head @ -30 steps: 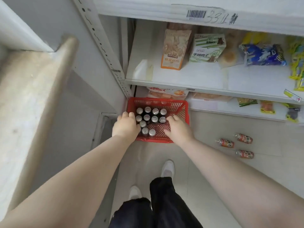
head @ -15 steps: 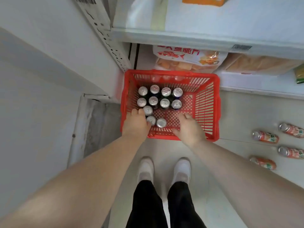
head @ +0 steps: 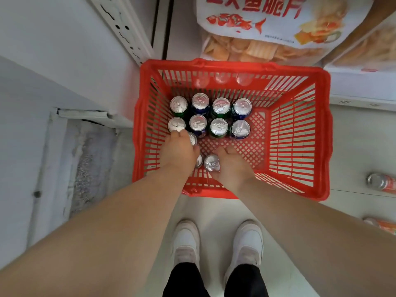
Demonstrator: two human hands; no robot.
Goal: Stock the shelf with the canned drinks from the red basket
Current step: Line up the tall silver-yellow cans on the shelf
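A red basket (head: 235,66) stands on the floor in front of the bottom shelf (head: 362,88). Several canned drinks (head: 218,126) with silver tops stand upright in its left half, in green and blue. My left hand (head: 177,152) reaches down over the near-left cans, hiding most of two of them; its grip is hidden. My right hand (head: 232,167) is inside the basket at the near side, curled against one can (head: 212,163) that stands beside the left hand. The right half of the basket holds nothing.
A large bag of fish crisps (head: 257,28) lies on the bottom shelf behind the basket. Two orange cans (head: 381,183) lie on the floor at the right edge. A perforated shelf post (head: 120,24) and a wall are on the left. My white shoes (head: 186,243) stand just before the basket.
The view has dropped closer over the basket. Both hands have moved from its near rim down inside, the right one shifting left onto the nearest can.
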